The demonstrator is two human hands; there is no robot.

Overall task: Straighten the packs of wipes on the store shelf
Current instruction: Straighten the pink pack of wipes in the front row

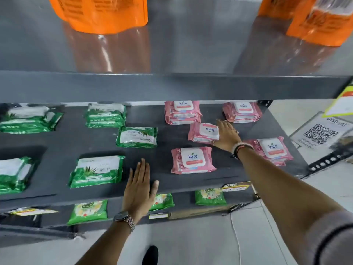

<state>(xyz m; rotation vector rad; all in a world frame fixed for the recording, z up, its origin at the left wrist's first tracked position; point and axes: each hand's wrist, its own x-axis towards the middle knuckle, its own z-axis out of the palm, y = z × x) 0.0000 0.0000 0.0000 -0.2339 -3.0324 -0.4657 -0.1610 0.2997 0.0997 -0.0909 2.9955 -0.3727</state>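
Bare shelf [164,129] lane runs between green packs [136,137] and pink packs [193,159].

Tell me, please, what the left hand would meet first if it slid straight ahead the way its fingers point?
Probably the lone green Origami wipes pack: the left hand lies flat at the shelf's front edge, fingers pointing straight back toward it over bare shelf.

Pink packs [203,133] and green packs [136,137] lie flat on the shelf [57,188]: pink toward its right, green toward its left, some stacked, two turned askew mid-shelf.
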